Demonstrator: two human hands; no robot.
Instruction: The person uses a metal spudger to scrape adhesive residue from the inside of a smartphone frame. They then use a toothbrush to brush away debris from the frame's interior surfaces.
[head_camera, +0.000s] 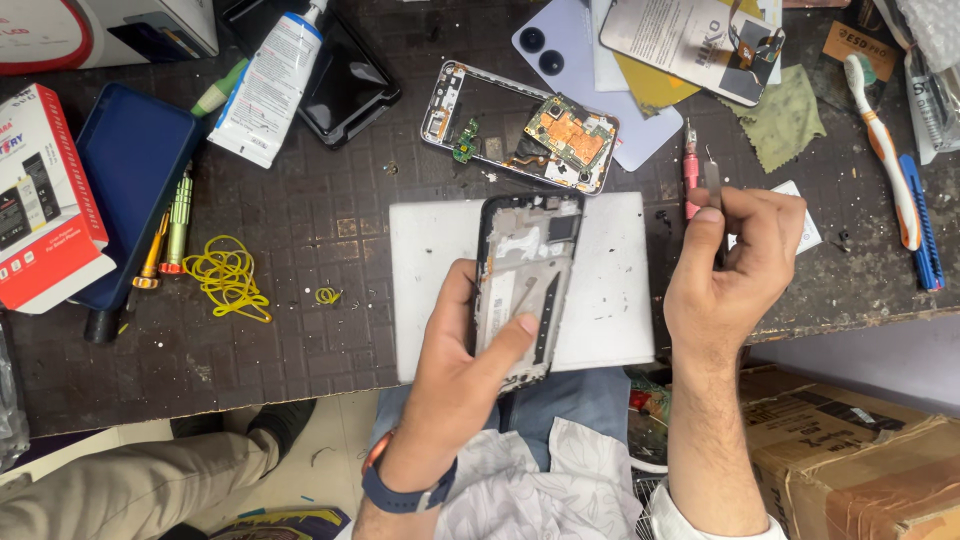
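Far out to the left of the left hand a red and white box lies at the bench edge, with a dark blue tray just beside it. Between that tray and the hand sit a green screwdriver and a loose tangle of yellow rubber bands. Up and away from the hand lies a white tube, leaning against a black phone panel.

The left hand grips an opened phone frame from below, the thumb pressed flat on its bare inner side, over a white mat. Beyond the fingers, further up the bench, rests a second phone shell with an orange circuit board in it.

The right hand is well apart from the frame, off to its right, closed in a pinch on slim metal tweezers, tips upward. A red-handled tool lies just beside them. To the right of this hand lie a white and orange toothbrush and a blue tool. A cardboard box stands below the wrist.
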